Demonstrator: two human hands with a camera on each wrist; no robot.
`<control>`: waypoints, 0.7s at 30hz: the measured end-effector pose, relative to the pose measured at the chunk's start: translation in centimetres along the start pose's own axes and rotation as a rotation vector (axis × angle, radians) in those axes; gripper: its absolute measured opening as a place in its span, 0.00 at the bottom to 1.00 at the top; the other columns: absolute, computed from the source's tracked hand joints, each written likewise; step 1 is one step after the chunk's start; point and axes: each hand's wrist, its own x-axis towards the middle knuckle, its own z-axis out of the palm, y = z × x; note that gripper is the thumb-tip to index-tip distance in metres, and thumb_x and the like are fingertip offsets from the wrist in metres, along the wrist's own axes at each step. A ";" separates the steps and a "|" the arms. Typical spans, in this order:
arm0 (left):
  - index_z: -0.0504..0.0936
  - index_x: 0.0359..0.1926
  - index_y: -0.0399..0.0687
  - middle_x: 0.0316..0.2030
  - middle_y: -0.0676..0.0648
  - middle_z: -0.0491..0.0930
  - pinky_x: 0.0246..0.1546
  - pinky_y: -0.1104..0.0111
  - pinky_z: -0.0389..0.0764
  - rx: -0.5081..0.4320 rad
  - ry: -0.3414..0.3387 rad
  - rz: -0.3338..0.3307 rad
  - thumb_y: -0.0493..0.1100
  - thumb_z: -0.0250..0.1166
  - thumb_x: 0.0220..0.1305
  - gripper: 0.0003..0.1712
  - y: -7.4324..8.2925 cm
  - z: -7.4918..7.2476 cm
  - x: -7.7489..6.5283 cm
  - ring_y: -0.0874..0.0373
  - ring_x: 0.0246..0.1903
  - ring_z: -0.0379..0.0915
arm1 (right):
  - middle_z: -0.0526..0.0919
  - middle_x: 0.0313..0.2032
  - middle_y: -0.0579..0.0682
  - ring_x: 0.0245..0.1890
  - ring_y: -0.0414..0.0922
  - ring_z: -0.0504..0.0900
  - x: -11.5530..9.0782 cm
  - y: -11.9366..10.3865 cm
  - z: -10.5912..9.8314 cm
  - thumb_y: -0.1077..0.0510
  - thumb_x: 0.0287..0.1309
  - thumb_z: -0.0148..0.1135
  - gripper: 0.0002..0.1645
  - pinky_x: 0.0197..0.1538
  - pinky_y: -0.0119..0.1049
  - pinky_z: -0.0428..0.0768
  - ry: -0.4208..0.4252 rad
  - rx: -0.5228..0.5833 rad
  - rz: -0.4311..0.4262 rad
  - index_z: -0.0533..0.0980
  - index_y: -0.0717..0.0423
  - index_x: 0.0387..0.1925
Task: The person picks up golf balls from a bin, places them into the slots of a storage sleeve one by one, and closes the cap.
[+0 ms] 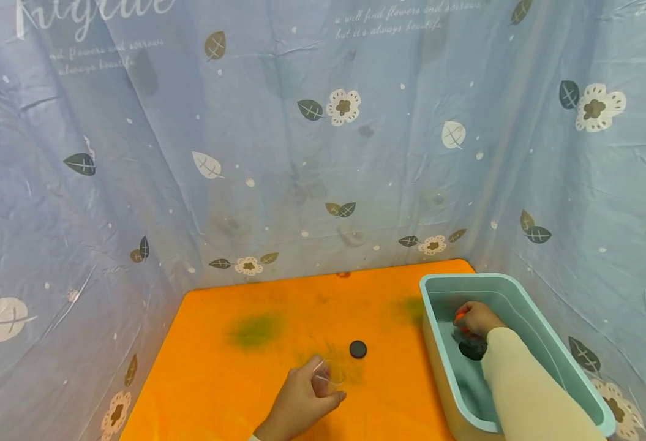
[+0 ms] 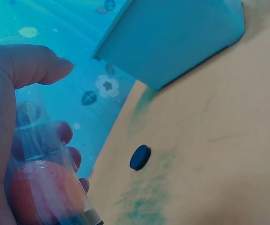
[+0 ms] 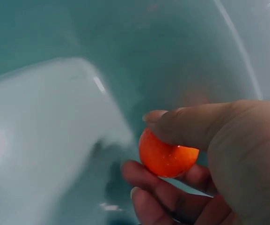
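My left hand (image 1: 303, 395) has its fingers and thumb curled round a clear plastic tube (image 2: 36, 110) above the orange tabletop. Through the tube's wall, near its lower end in the left wrist view, shows a reddish-orange ball (image 2: 46, 192). Inside the blue-green tub (image 1: 435, 343), my right hand (image 1: 479, 318) pinches a shiny orange ball (image 3: 165, 154) between thumb and fingers. A black object (image 1: 470, 351) lies in the tub just below that hand, partly covered by the sleeve. Just beyond the left hand, a small black disc (image 1: 358, 350) lies flat on the table.
The tub stands at the right side of the orange table (image 1: 212, 380), its walls rising well above the tabletop. A pale blue printed curtain (image 1: 278, 165) encloses the back and both sides. Greenish smudges (image 1: 256, 331) mark the table surface.
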 end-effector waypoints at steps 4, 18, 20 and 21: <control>0.76 0.41 0.50 0.20 0.56 0.76 0.20 0.72 0.73 -0.003 0.002 0.003 0.49 0.80 0.66 0.19 -0.1 0.0 0.0 0.66 0.17 0.69 | 0.81 0.34 0.57 0.30 0.53 0.84 -0.4 -1.1 -0.8 0.69 0.66 0.66 0.15 0.33 0.44 0.85 0.001 0.017 -0.015 0.74 0.75 0.50; 0.75 0.40 0.50 0.17 0.57 0.72 0.19 0.72 0.68 0.014 -0.008 0.013 0.50 0.80 0.66 0.20 -0.1 0.5 0.2 0.66 0.15 0.64 | 0.81 0.48 0.66 0.38 0.60 0.88 -1.9 -5.5 -2.4 0.65 0.73 0.69 0.25 0.42 0.42 0.88 0.153 0.094 -0.220 0.72 0.74 0.63; 0.75 0.40 0.51 0.17 0.57 0.72 0.20 0.72 0.68 0.016 -0.009 0.013 0.50 0.80 0.66 0.20 0.0 0.5 0.2 0.66 0.16 0.66 | 0.78 0.53 0.69 0.40 0.60 0.89 -2.3 -6.5 -2.4 0.63 0.74 0.69 0.27 0.44 0.40 0.88 0.193 0.124 -0.248 0.72 0.73 0.66; 0.75 0.40 0.51 0.18 0.57 0.73 0.20 0.72 0.69 0.018 -0.009 0.015 0.50 0.80 0.66 0.20 0.0 0.6 0.3 0.66 0.16 0.66 | 0.76 0.56 0.70 0.42 0.60 0.89 -2.6 -6.9 -2.5 0.61 0.75 0.70 0.28 0.44 0.38 0.88 0.209 0.139 -0.256 0.72 0.71 0.67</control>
